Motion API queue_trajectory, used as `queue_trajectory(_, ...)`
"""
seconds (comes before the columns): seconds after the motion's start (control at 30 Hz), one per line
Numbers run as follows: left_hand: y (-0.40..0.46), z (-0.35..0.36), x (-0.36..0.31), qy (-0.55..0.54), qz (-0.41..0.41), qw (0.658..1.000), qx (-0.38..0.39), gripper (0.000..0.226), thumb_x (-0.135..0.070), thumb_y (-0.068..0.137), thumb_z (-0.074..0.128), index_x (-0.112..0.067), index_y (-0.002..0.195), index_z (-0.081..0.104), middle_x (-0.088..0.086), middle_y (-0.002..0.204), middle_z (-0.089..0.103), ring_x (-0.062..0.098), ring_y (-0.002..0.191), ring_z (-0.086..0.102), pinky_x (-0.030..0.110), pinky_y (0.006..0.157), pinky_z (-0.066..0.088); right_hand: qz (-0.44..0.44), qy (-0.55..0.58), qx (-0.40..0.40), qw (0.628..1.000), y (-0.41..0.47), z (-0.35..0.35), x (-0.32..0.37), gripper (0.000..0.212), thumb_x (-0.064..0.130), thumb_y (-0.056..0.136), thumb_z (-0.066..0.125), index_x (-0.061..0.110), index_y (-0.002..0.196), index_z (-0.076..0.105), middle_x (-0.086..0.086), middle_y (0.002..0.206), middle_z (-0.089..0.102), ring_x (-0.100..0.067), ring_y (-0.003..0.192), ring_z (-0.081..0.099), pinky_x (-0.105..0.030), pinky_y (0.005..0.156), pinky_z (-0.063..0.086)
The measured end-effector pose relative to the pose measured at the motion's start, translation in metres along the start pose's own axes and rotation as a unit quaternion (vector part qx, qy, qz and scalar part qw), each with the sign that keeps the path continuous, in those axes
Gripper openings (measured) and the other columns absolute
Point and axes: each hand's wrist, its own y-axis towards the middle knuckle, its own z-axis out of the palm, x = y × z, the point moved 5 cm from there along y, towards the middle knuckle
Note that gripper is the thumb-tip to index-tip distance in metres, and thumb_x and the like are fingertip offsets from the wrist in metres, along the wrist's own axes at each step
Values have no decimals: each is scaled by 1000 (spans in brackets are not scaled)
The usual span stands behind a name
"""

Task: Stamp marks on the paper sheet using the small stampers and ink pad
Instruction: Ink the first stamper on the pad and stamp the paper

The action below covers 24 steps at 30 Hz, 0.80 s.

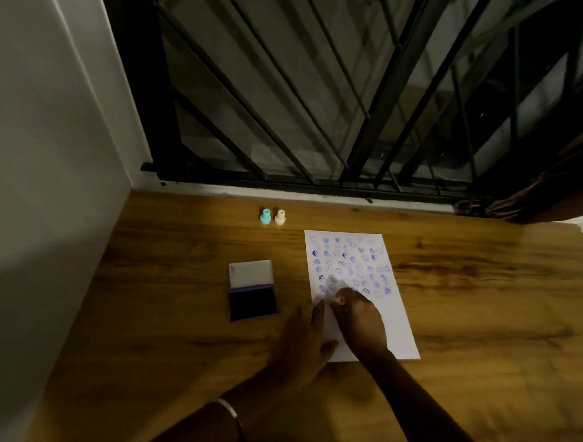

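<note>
A white paper sheet (pixel 390 309) lies on the wooden table (pixel 483 301), its upper half covered with rows of purple stamp marks. My right hand (pixel 359 317) is closed around a small pale stamper (pixel 332 286), blurred, at the sheet's left side below the marks. My left hand (pixel 305 341) lies flat with fingers apart on the sheet's lower left corner. An ink pad (pixel 252 304) with its lid open rests left of the sheet. A teal stamper (pixel 265 216) and a cream stamper (pixel 280 217) stand upright side by side at the table's back.
A white wall (pixel 47 171) borders the table on the left. A black metal window grille (pixel 324 103) rises behind the table's back edge. Another person's hand (pixel 509 208) rests at the back right by the sill.
</note>
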Motion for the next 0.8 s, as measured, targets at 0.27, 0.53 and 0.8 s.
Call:
queue_trajectory(0.27,-4,5,13,44,16,999,-21,70,-59,89,44,-16,142,36,12,137,47,28,123,48,38,98,46,8,-2,-9,1000,4,1,-3,25,27,96,52,7,107,61,-14,102,70,-29,89,67,-32,77,52)
queue_trajectory(0.53,-3,7,13,57,12,998,-4,71,-60,90,41,-17,146,31,11,142,41,27,129,41,38,104,42,5,0,-8,1000,10,5,-5,22,28,96,52,9,106,59,-12,101,70,-26,87,68,-32,76,55)
queue_trajectory(0.8,-2,9,15,63,12,998,-6,71,-60,90,42,-17,145,31,11,141,42,27,127,42,38,102,44,-3,-37,-13,999,19,10,-8,20,27,89,65,8,96,62,-11,91,73,-26,79,71,-31,69,56)
